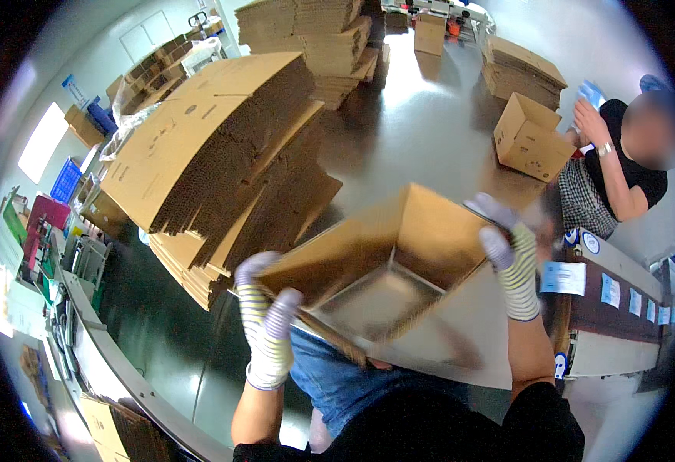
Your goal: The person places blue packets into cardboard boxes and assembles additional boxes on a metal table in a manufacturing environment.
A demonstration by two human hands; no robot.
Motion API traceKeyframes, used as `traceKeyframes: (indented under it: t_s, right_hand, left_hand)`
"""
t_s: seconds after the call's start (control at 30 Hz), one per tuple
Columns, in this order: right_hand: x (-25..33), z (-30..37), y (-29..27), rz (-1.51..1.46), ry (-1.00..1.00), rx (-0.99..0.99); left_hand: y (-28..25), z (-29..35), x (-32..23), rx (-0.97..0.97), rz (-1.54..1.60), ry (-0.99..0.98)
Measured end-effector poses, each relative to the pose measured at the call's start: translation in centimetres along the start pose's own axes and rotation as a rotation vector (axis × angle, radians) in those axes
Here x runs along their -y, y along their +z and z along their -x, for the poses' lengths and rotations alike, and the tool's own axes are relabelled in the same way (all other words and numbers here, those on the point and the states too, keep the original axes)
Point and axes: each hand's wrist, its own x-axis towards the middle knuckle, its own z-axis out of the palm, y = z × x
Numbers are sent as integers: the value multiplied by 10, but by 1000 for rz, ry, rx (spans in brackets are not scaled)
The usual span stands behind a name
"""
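A brown cardboard box [437, 235] is held up in front of my body, its walls spread into a four-sided shape. A greyish surface shows through its lower opening, partly blurred. My left hand [267, 327], in a striped glove with grey fingertips, is closed on the box's near left corner. On the opposite side, my right hand [513, 266], gloved alike, grips the right corner, thumb and fingers on either side of the cardboard. Just beyond my left hand rises a tall stack of flattened cardboard boxes [207, 115].
To the right runs a conveyor [614, 319] carrying several blue-and-white packets [564, 278]. A co-worker [622, 169] beside it holds a packet near an open carton [534, 142]. More flat cardboard [522, 65] lies beyond. A long counter edge [133, 385] curves along my left.
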Motion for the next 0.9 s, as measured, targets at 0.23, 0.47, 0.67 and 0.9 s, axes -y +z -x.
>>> traceKeyframes:
  t_s: [0.23,0.47,0.67,0.9]
  right_hand:
    - [46,-1,15,733,-369,580]
    - [58,-4,20,711,-226,1319]
    - [-36,-21,76,1092,-609,805]
    - [-49,-16,87,814,-669,629]
  left_hand:
    - [24,-17,-15,368,-1004,738]
    - [59,-13,42,769,-1449,814]
    - [43,-32,18,538,-487,344]
    - [40,-5,42,783,-1185,490]
